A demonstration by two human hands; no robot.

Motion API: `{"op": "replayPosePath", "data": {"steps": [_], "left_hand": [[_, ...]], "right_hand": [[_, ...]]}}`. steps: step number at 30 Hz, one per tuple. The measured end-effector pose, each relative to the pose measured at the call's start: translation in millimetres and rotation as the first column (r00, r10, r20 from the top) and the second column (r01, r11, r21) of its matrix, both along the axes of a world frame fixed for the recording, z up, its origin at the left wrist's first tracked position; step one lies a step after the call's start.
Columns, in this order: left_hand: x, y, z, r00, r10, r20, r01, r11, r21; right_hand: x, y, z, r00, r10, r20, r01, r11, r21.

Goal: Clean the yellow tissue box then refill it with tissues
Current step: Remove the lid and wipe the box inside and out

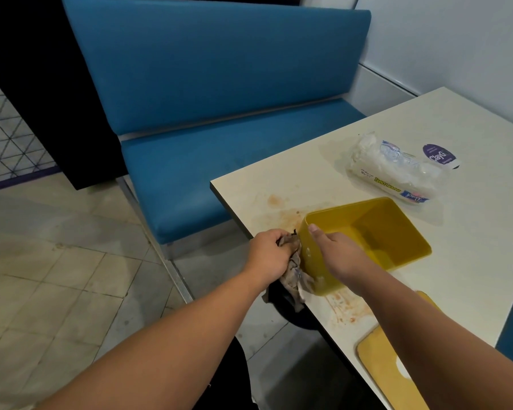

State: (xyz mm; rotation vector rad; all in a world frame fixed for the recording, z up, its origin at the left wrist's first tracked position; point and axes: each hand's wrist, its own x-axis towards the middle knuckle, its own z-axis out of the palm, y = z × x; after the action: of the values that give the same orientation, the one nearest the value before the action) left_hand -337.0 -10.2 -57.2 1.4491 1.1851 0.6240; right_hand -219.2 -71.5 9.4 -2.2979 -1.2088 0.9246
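The open yellow tissue box point(379, 229) sits on the white table point(471, 261) near its left edge, with nothing inside it. My right hand point(335, 253) grips the box's near-left wall, thumb over the rim. My left hand point(268, 251) is closed on a dirty grey-brown cloth point(293, 272) and presses it against the box's outer left side. The cloth hangs down past the table edge. The yellow lid point(382, 374) with its slot lies flat at the near edge of the table. A clear plastic pack of paper towels point(397, 170) lies behind the box.
Orange-brown stains point(282, 214) mark the table by the box, and more point(344, 309) lie near the front edge. A round purple label point(439, 156) sits by the pack. A blue padded bench point(219, 128) stands left of the table over a tiled floor.
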Motion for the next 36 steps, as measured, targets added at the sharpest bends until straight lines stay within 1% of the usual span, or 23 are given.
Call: {"op": "replayPosePath", "data": {"steps": [2,5,6,8,9,10,13,14,18,20,23,24,27,29,31,32,35,36], "left_hand": [[1,1,3,1.0,0.006,-0.005,-0.006,1.0,0.001],[2,1,7,0.993,0.064,0.096,-0.064,0.998,0.0],[2,-2,5,0.993,0.064,0.097,-0.065,0.998,0.004],[2,-5,2,0.999,0.024,0.037,-0.024,1.0,0.015],[2,-3,3,1.0,0.016,0.016,-0.017,1.0,0.016],[2,0,6,0.999,0.028,0.025,-0.028,0.999,0.017],[4,9,18,0.985,0.092,0.146,-0.097,0.995,0.03],[5,10,19,0.983,0.101,0.156,-0.109,0.993,0.038],[5,10,15,0.994,0.071,0.088,-0.077,0.995,0.065],[4,14,18,0.992,0.054,0.11,-0.064,0.994,0.09],[3,13,20,0.986,0.029,0.164,-0.043,0.995,0.085],[3,12,17,0.99,0.006,0.14,-0.018,0.996,0.089],[2,17,16,0.997,-0.08,-0.009,0.081,0.99,0.119],[1,19,21,0.996,-0.088,0.009,0.085,0.987,0.138],[1,13,22,0.997,-0.04,0.071,0.03,0.991,0.133],[0,10,20,0.997,-0.021,0.075,0.011,0.992,0.125],[-5,4,11,1.0,-0.018,-0.021,0.021,0.994,0.107],[-7,4,12,1.0,-0.005,-0.005,0.006,0.995,0.099]], "right_hand": [[3,0,-2,0.998,-0.033,-0.059,0.033,0.999,-0.01],[7,1,-5,0.995,-0.048,-0.092,0.046,0.999,-0.02],[6,1,-5,0.994,-0.049,-0.099,0.047,0.999,-0.023],[6,1,-4,0.992,-0.06,-0.114,0.056,0.998,-0.032],[6,1,-4,0.991,-0.066,-0.114,0.063,0.998,-0.029],[6,1,-4,0.991,-0.067,-0.115,0.064,0.998,-0.03],[7,3,-5,0.995,-0.051,-0.089,0.051,0.999,-0.01],[6,3,-4,0.996,-0.052,-0.078,0.052,0.999,-0.007],[4,2,-2,0.996,-0.055,-0.075,0.056,0.998,0.004],[2,2,-1,0.996,-0.047,-0.074,0.047,0.999,-0.003],[3,3,-2,0.998,-0.047,-0.036,0.047,0.999,-0.003],[2,2,-2,0.998,-0.045,-0.037,0.045,0.999,0.0],[4,2,-3,0.998,-0.038,-0.041,0.038,0.999,0.008],[3,2,-3,0.999,-0.026,-0.029,0.027,1.0,0.011],[3,2,-1,0.999,-0.018,-0.035,0.018,1.0,0.007],[3,3,-1,0.998,-0.017,-0.057,0.018,1.0,0.01],[4,1,0,0.991,-0.047,-0.124,0.045,0.999,-0.017],[4,0,0,0.991,-0.05,-0.124,0.047,0.998,-0.029]]}}
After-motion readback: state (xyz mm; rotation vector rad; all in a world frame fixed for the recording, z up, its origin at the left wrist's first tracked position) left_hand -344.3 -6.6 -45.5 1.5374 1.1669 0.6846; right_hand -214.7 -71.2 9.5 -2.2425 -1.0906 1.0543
